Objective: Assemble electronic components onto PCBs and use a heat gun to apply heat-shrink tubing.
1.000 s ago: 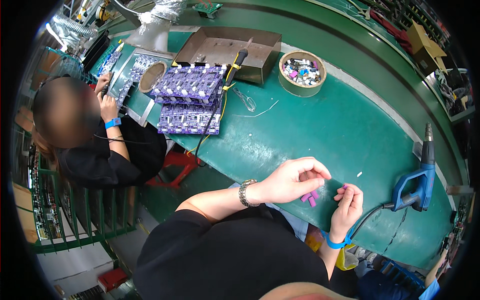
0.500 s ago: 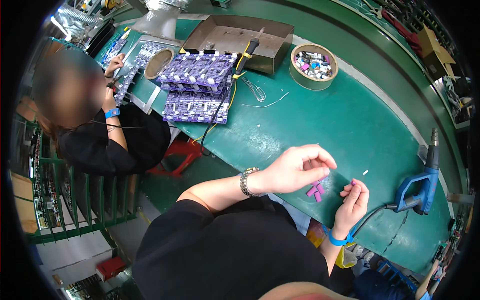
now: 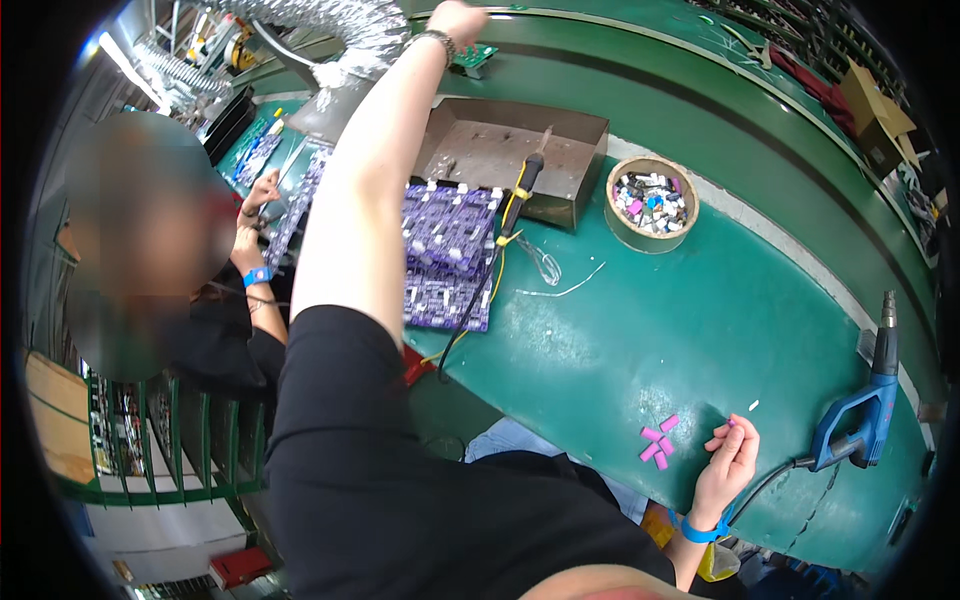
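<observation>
My left arm stretches far across the bench. At its end my left hand (image 3: 458, 24) is up by the ledge at the back, beside a small green circuit board (image 3: 474, 60); its fingers are too small and partly hidden to read. Low on the right, my right hand (image 3: 732, 462) is closed, with a small pink piece (image 3: 732, 423) pinched at the fingertips. Several short pink cylinder-shaped pieces (image 3: 660, 449) lie loose on the green bench top (image 3: 590, 370) to the left of that hand. A tiny white piece (image 3: 754, 405) rests just beyond it.
Stacked purple circuit boards (image 3: 450, 230) stand left of centre, partly behind my arm. A soldering iron (image 3: 524, 185) leans on a metal tray (image 3: 575, 150). Further right are a round tub of small parts (image 3: 650, 225) and a blue heat gun (image 3: 855, 415). A co-worker (image 3: 225, 310) sits at left.
My left hand has left the loose pink pieces and swung up and away to the back ledge. My right hand keeps its pinch beside them. The whole view has shifted.
</observation>
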`<action>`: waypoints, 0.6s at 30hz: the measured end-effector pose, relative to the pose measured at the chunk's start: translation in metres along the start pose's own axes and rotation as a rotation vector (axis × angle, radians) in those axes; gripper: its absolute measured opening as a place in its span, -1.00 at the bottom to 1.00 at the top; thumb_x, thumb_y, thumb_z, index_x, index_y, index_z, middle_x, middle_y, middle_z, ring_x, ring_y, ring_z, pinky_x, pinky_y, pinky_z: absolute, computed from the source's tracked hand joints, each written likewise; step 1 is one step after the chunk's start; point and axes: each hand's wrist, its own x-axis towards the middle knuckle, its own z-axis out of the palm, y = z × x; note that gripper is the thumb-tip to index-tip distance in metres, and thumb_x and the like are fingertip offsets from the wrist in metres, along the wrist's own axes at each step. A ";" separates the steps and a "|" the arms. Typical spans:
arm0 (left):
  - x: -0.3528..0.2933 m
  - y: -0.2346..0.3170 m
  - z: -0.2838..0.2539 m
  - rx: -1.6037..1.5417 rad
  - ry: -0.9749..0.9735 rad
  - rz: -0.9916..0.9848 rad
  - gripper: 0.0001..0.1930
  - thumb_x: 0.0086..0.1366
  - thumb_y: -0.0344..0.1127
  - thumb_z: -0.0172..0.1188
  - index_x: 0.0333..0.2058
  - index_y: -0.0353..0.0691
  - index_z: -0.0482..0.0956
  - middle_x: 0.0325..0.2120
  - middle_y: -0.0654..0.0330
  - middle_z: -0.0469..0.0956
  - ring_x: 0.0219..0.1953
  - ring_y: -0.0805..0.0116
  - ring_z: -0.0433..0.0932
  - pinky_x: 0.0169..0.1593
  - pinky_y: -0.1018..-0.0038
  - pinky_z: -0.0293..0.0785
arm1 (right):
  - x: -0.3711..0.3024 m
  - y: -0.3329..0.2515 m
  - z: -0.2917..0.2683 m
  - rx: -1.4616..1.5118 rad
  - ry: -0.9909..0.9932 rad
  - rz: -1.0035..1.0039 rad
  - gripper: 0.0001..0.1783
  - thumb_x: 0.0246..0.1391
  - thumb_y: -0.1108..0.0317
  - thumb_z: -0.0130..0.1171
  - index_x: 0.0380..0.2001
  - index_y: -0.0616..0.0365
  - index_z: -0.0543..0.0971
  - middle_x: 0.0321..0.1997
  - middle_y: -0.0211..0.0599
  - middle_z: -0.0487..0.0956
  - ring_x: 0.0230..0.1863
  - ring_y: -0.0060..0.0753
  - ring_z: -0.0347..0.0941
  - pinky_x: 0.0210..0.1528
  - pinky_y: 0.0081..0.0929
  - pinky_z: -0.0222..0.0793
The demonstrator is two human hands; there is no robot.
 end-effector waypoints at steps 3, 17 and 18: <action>0.045 -0.039 0.031 -0.171 0.094 -0.132 -0.77 0.07 -0.32 0.04 -0.47 -0.39 0.58 -0.59 0.06 0.58 -0.58 0.33 0.57 -0.45 0.48 0.53 | 0.006 0.003 0.001 0.126 0.013 0.119 -0.79 0.30 0.38 -0.13 -0.26 0.25 0.48 -0.53 -0.45 0.43 -0.57 -0.75 0.26 -0.52 -0.76 0.17; 0.168 -0.075 0.097 0.371 0.238 0.039 -0.61 0.27 -0.11 0.02 -0.14 -0.35 0.56 -0.17 -0.11 0.56 -0.08 0.08 0.56 0.00 0.30 0.46 | 0.011 -0.009 0.005 -0.130 -0.106 0.033 -0.82 0.26 0.43 -0.08 -0.34 0.25 0.50 -0.64 -0.47 0.38 -0.69 -0.76 0.19 -0.64 -0.75 0.06; 0.169 -0.057 0.101 0.408 0.258 0.092 -0.62 0.26 -0.12 0.01 -0.14 -0.30 0.58 -0.16 -0.09 0.56 -0.02 0.05 0.52 0.04 0.26 0.43 | 0.010 -0.011 0.004 -0.136 -0.114 0.022 -0.82 0.25 0.43 -0.09 -0.35 0.25 0.50 -0.64 -0.47 0.38 -0.69 -0.76 0.19 -0.64 -0.75 0.06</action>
